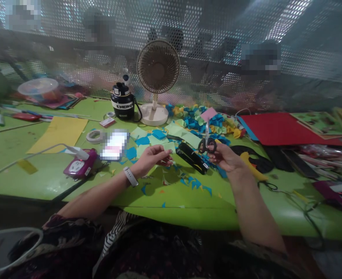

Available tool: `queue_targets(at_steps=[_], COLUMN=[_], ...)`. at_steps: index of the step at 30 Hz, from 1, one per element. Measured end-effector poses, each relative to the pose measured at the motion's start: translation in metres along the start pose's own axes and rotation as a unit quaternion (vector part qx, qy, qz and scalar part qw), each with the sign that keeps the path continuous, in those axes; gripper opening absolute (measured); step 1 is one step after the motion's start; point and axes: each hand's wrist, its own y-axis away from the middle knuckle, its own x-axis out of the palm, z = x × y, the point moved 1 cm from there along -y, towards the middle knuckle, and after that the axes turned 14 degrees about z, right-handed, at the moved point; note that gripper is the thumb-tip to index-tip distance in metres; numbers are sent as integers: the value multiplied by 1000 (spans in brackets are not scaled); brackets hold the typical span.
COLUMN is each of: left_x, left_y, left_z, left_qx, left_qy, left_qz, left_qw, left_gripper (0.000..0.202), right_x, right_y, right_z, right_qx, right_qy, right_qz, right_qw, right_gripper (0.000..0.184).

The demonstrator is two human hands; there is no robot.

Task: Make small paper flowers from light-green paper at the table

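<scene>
My right hand [225, 157] grips a pair of scissors [207, 144] by the black handles, blades pointing up and away. A pink paper square [208, 114] shows at the blade tips; whether they touch it I cannot tell. My left hand [155, 158], with a white watch band on the wrist, pinches a small light green piece of paper [170, 147]. Between the hands lies a black stapler [192, 158]. Light green and blue paper pieces [142, 141] lie just beyond, and blue scraps [196, 183] are scattered nearer me.
A fan [158, 68] and a black jug [123, 101] stand at the back, beside a heap of cut paper [192, 121]. Left are a phone [114, 145], a tape roll [94, 136] and a purple power strip [80, 164]. Red paper [287, 130] lies right.
</scene>
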Motion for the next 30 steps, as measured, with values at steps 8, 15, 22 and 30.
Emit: queue_targets(at_steps=[8,15,22,30], left_x=[-2,-1,-2,4], left_y=[-1,-1,-2,0], left_z=[0,0,-1,-9], left_qx=[5,4,17,58], left_qy=[-3,-5,-2,21], left_qz=[-3,-6,-22,-60], left_qw=[1000,1000,1000,996], left_gripper=[40,41,43,42], right_x=[4,-1,16,67], right_y=[-1,1,9,23], right_z=[1,8,3,-14], right_qx=[6,-6,-112,-21], right_qy=[-28,-131,29,299], right_qz=[-42,-28,22,79], right_qw=[999,991,993,951], right_gripper=[18,50,50,49])
